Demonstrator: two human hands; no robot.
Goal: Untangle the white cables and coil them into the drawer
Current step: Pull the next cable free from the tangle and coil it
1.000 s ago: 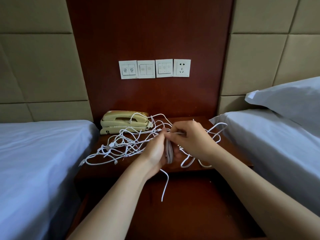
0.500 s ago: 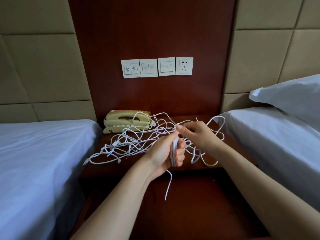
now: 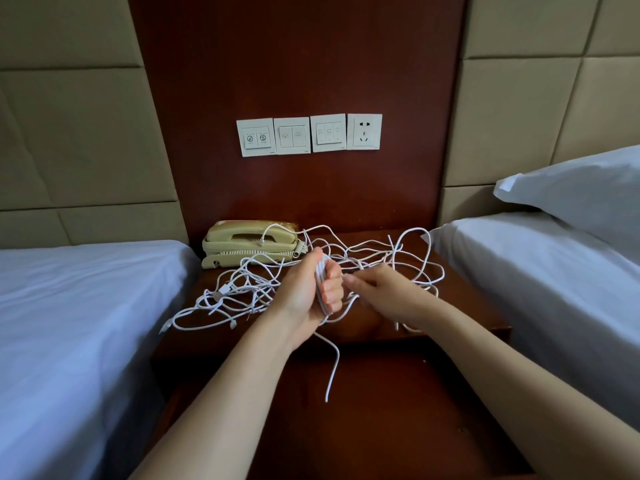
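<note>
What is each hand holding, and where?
Left hand grips the coiled cable bundle around its middle; right hand seems to pinch a loose strand beside it.

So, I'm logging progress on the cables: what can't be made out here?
Head view throughout.
Loop count in the coil: the left hand covers it.
Whether the right hand pinches a strand: blurred there.
Number of cables in the tangle: strands overlap.
Labels on the switches: too small.

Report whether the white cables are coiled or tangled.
Mostly tangled: the white cables sprawl in loose loops across the nightstand. Only a small coil is gripped in the left hand; the right hand pinches a strand.
</note>
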